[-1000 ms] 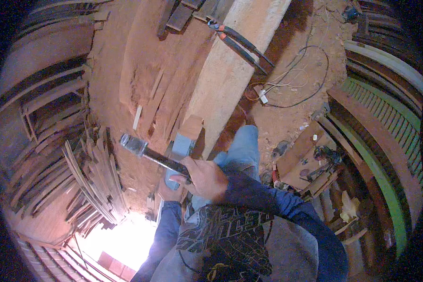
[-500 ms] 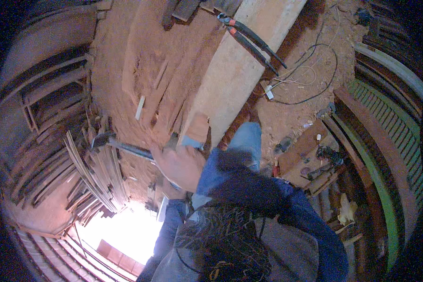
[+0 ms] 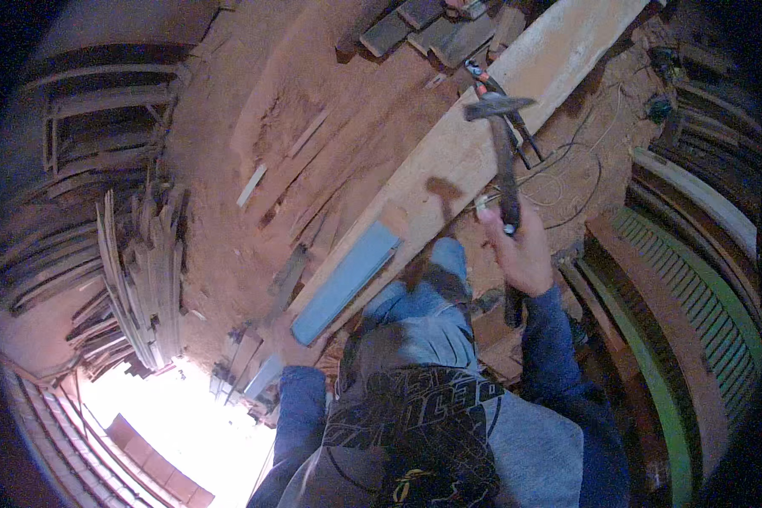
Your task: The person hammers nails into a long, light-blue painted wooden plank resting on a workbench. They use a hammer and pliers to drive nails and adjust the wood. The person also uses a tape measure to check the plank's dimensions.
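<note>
My right hand [image 3: 523, 252] is closed round the dark handle of a hammer [image 3: 506, 161], its head raised toward the far side above a long pale plank [image 3: 436, 161]. A blue-painted board [image 3: 347, 281] lies along the near part of this plank. At the board's near left end, my left hand [image 3: 291, 345] is closed on its edge; the fingers are partly hidden and blurred. Beyond the hammer rests a pair of pincers [image 3: 480, 78] with red and black handles, partly covered by the hammer head.
Stacked dark wood blocks [image 3: 423, 30] lie at the far side. Long thin wood strips [image 3: 135, 279] lean in a pile on the left. A loose cable [image 3: 597, 169] curls on the dirt floor at right, near a green slatted panel [image 3: 694, 279].
My right hand has swung the hammer from the left, across my left hand, over to the right, head now pointing away. The blue board has come into fuller view as my view shifted.
</note>
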Tool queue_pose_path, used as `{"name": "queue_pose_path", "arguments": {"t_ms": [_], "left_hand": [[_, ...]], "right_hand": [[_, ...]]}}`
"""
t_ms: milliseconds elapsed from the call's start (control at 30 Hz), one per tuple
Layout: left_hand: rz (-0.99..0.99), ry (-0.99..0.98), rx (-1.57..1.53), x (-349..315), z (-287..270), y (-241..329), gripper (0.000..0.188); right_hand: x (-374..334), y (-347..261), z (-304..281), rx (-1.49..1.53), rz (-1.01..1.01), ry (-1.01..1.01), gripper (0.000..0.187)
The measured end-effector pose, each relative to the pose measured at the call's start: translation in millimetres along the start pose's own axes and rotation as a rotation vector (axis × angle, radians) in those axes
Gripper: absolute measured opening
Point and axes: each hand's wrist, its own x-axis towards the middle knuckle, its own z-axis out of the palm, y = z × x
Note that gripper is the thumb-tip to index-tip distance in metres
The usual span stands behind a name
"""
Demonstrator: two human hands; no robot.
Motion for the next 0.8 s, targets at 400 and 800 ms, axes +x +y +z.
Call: {"name": "queue_pose_path", "arguments": {"t_ms": [400,800], "left_hand": [[-0.118,-0.082,0.112,-53.0,16.8,-120.0,0.064],[0.07,-0.589,-0.229,79.1,27.6,-180.9,0.081]], "right_hand": [[-48.9,20.5,3.5,0.225,0.102,0.026,0.026],[-107.4,-19.6,8.8,0.151,0.157,0.037,0.026]]}}
